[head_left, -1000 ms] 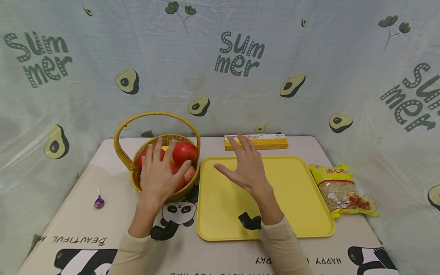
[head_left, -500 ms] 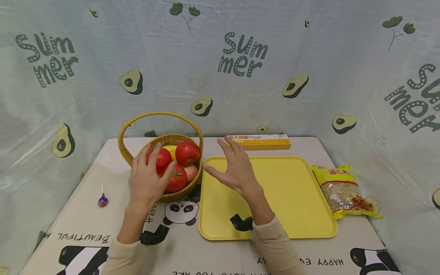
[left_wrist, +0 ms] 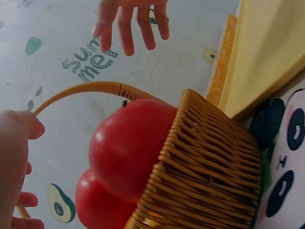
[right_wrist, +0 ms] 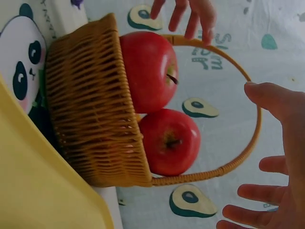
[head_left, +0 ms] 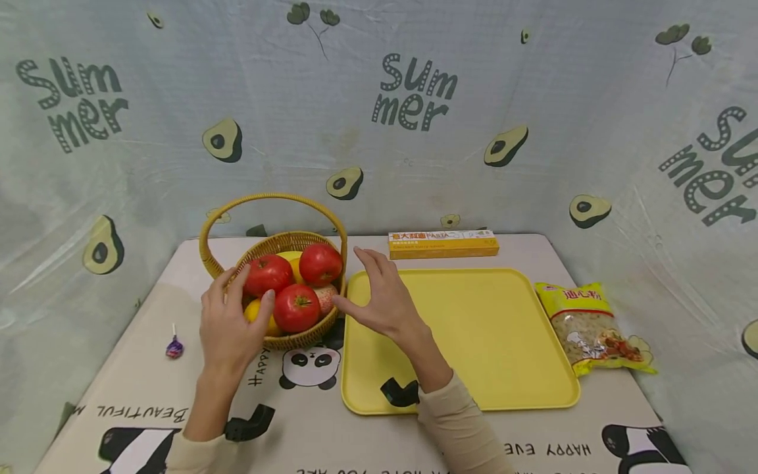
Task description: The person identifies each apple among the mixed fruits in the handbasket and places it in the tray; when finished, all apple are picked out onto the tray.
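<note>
Patterned table point(head_left: 331, 431); loosely spread fingers point(right_wrist: 259, 193) flank the basket point(right_wrist: 90, 100).

With both arms point(head_left: 428, 359) outstretched, holding left hand point(head_left: 229, 329) and right hand point(head_left: 385, 299) apart, with fingers point(right_wrist: 262, 193) loosely bent, with thumbs point(right_wrist: 271, 97) turned inward

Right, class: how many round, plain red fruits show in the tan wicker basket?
3. In the head view, the tan wicker basket holds one round red fruit at left, another back right, a third in front. More may be hidden.
</note>
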Motion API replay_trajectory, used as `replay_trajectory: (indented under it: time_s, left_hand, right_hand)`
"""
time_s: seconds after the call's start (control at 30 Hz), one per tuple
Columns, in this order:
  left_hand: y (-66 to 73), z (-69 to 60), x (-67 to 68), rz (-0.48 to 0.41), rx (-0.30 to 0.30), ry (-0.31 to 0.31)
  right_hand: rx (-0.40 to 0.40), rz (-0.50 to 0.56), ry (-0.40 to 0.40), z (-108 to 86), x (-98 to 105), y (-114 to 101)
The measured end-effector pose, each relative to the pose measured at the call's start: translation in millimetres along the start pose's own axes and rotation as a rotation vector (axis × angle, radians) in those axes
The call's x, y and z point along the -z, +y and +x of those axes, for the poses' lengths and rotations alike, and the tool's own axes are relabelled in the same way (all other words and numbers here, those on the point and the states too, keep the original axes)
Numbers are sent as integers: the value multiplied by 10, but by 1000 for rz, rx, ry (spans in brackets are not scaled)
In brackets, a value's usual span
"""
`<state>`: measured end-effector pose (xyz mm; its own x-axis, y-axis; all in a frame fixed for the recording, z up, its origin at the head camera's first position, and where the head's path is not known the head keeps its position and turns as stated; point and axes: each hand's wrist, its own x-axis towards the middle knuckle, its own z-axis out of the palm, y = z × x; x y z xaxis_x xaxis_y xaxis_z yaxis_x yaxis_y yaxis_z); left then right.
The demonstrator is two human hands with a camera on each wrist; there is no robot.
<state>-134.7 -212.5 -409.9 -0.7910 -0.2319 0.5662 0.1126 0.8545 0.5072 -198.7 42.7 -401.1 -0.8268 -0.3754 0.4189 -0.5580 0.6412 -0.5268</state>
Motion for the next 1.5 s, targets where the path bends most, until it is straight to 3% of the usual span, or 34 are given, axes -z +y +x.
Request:
replay_trajectory:
  time_s: [0.2,0.57,0.87,1.5]
  left_hand:
    - [-96,-149,-45,-79,24,67]
    - [-221,-374,-171,-101,155,51]
    - [-259,-487,-229,-199,229,41]
    - [-321,-641,-371,-181,294,61]
  right_hand:
    - [41,11,-10,13,-155,-57]
    - [74,66,-49,44,-361,-122]
    - [126,70,-46,42,-534,-178]
    - [162,40,-41,16,-813,-267]
